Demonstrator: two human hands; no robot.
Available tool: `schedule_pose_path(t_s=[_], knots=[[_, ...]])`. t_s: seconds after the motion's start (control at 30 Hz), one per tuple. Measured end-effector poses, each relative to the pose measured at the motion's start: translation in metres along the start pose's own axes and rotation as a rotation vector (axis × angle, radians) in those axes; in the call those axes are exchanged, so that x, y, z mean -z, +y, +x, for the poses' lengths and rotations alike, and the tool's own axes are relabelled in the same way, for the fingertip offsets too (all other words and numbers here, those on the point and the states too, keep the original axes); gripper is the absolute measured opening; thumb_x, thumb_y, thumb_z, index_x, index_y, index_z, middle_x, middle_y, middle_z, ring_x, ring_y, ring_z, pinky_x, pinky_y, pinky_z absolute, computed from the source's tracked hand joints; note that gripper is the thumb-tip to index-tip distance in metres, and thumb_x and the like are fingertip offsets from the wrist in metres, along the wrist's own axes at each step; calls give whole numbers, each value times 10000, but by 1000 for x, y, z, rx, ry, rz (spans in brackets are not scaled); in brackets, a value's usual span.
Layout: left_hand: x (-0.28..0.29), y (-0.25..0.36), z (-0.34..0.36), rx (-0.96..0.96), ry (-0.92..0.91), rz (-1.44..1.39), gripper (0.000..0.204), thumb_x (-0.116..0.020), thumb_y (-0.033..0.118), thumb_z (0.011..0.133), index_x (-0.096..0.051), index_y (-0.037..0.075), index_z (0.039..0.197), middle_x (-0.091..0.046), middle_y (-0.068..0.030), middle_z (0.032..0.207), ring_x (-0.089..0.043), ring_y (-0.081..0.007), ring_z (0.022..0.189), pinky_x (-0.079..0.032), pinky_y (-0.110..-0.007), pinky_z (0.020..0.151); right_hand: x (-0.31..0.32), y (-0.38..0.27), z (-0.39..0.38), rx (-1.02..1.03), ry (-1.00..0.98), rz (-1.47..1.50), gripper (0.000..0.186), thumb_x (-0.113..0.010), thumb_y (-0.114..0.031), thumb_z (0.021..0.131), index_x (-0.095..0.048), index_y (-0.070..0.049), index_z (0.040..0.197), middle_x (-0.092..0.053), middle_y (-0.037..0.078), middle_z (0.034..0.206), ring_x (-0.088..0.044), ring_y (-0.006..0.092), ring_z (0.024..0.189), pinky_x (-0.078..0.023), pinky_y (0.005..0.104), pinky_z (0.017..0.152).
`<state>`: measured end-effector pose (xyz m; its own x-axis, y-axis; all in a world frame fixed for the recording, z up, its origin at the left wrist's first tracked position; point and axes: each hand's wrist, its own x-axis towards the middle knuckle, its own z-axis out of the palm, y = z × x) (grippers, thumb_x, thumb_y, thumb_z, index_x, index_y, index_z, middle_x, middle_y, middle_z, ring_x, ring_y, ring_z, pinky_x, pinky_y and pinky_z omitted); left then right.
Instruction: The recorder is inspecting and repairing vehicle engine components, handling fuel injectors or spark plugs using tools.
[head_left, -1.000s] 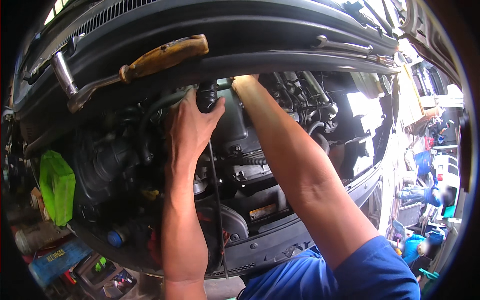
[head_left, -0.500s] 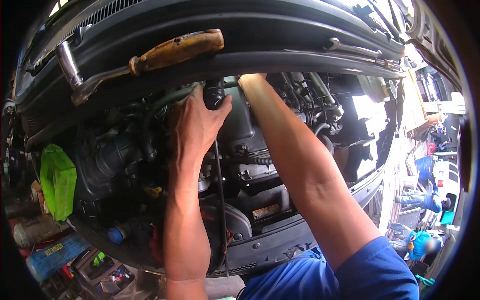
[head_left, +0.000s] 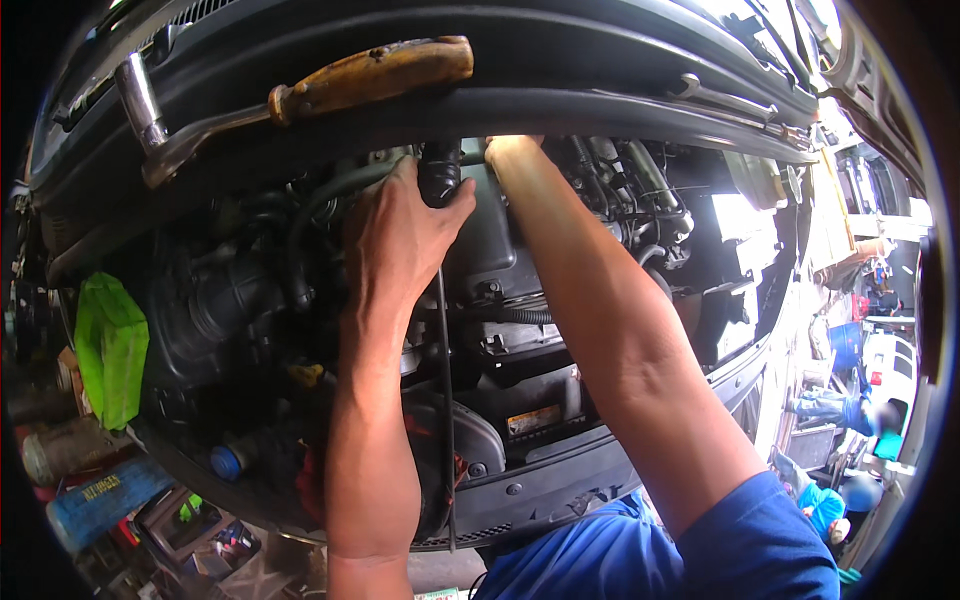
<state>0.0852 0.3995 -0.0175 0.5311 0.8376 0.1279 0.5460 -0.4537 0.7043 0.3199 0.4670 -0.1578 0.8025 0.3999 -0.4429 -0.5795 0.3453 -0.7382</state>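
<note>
My left hand (head_left: 405, 225) reaches into the engine bay, with thumb and fingers curled around a black ribbed tube (head_left: 440, 172). Whether that is a hose or a lamp body, I cannot tell. To its right, my right hand (head_left: 514, 146) goes in under the black cowl edge, brightly lit at the wrist; its fingers are hidden. Between my forearms lies a dark engine cover (head_left: 487, 240), and a thin black rod (head_left: 446, 400) runs down beside my left forearm.
On the cowl lie a ratchet (head_left: 370, 78) with a worn wooden handle and socket, and a wrench (head_left: 725, 97). A green block-shaped item (head_left: 110, 350) stands at the left edge. Below it are a blue cylinder (head_left: 110, 500) and a tool box. People are in the background at right.
My view has shifted slightly, so the cowl and its tools appear a little higher and further right. Both hands stay in nearly the same places.
</note>
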Motion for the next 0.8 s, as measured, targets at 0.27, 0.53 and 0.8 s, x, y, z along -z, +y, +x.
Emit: schedule_pose_path(t_s=[0.27,0.53,0.8], knots=[[4,1,1,26,-44,-17,468,-749,395,905,-688,-19,1114,-734,-245,939,-703,-449,957,-537,-476,825,-6,-19,-2,-81,-80,-40,257,-698,-280,976,-685,-119,1176,-740,72,964,-697,163,757,-535,330,578],[3,-3,0,47,-22,8,495,-742,423,908,-685,-23,1116,-731,-252,916,-706,-449,936,-544,-481,822,43,-104,-4,176,-390,-909,244,-653,-266,996,-690,-118,1186,-730,72,955,-700,182,797,-546,362,621],[1,1,1,3,-24,-21,463,-756,398,899,-693,-26,1074,-734,-242,918,-706,-448,933,-533,-483,818,49,-82,3,1236,-533,-1833,279,-578,-298,990,-717,-91,1116,-734,161,1117,-681,374,1055,-504,532,972]])
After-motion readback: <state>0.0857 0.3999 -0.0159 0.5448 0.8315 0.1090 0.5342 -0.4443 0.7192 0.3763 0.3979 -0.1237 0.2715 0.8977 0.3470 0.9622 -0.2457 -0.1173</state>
